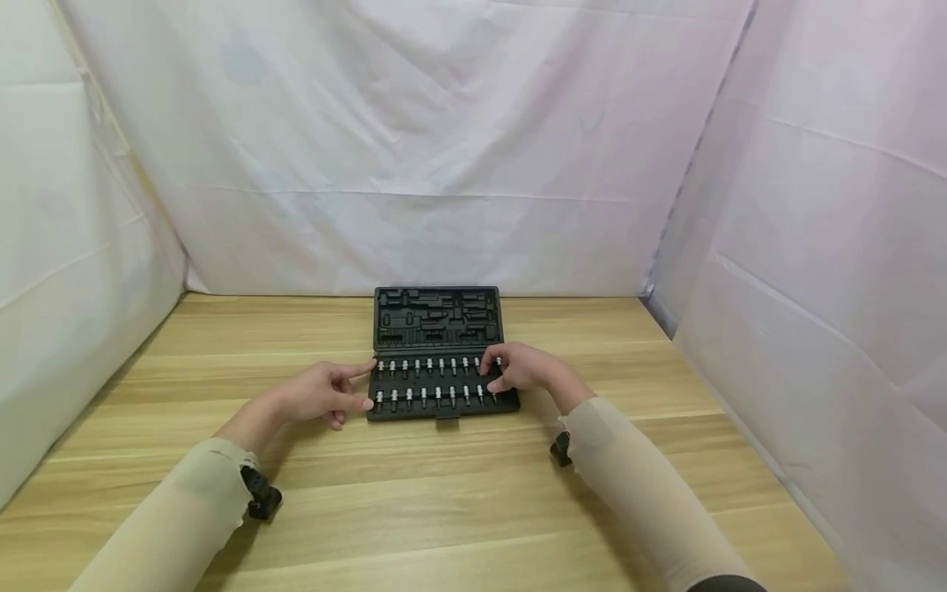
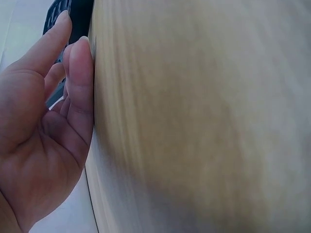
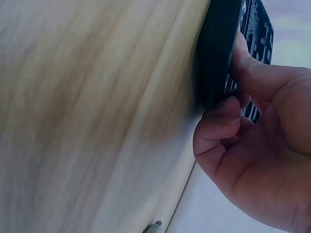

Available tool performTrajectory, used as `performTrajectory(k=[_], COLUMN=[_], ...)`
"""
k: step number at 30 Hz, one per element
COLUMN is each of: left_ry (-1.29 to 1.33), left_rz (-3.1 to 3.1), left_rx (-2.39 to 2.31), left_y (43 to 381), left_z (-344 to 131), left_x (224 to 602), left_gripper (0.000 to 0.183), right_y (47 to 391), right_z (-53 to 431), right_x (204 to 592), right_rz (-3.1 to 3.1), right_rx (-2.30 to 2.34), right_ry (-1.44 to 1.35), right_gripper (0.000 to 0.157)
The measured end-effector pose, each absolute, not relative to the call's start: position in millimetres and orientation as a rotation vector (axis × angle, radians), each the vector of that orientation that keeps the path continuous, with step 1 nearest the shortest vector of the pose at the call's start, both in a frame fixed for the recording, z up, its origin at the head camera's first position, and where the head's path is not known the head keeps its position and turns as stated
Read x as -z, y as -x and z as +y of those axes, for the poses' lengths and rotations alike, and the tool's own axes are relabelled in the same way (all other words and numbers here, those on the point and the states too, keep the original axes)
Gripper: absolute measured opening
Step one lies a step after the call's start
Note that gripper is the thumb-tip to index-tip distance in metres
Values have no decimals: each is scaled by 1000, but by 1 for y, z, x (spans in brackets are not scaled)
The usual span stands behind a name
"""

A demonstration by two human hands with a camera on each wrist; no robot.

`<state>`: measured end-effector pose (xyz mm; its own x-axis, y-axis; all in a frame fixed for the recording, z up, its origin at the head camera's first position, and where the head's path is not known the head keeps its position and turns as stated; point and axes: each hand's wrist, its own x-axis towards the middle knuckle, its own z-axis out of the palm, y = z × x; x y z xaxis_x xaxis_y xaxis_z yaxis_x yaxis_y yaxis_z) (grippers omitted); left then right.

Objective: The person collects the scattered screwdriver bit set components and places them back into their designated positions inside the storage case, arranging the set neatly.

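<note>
A black socket set case (image 1: 444, 417) lies unfolded on the table, with two rows of silver bit sockets (image 1: 438, 393) in its near half. My left hand (image 1: 318, 395) is at the left edge of the case, its thumb and index finger stretched out and their tips at that edge; its other fingers are bent. Over the right end of the case is my right hand (image 1: 521, 367), thumb at the lower row and bent index finger at the upper row, with a gap between them. In the right wrist view its lower fingers (image 3: 216, 126) curl beside the case's side wall (image 3: 216, 53).
The raised lid (image 1: 436, 319) of the case has moulded recesses and stands towards the white back curtain (image 1: 429, 164). Wood-grain table (image 1: 399, 510) extends around the case, between white side curtains. In the right wrist view a small grey metal tip (image 3: 154, 226) shows at the bottom.
</note>
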<state>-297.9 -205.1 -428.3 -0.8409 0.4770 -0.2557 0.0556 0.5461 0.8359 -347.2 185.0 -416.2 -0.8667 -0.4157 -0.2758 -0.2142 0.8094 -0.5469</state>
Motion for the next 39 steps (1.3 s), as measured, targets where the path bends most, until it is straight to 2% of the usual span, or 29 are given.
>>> performTrajectory(k=[16, 24, 30, 39], left_ry=[-429, -426, -411, -414], left_rz=[2326, 2324, 2324, 2321], left_rx=[-1238, -1244, -1237, -1245], left_y=[299, 298, 298, 299], left_z=[-206, -204, -205, -206], left_x=[429, 428, 430, 429], left_gripper=[92, 92, 93, 93], right_y=[345, 339, 343, 356], right_z=[186, 196, 224, 283], right_x=[415, 416, 412, 409], right_rz=[2588, 2629, 2660, 2735], right_rx=[746, 709, 816, 879], right_ry=[477, 628, 701, 563], right_gripper=[23, 26, 30, 25])
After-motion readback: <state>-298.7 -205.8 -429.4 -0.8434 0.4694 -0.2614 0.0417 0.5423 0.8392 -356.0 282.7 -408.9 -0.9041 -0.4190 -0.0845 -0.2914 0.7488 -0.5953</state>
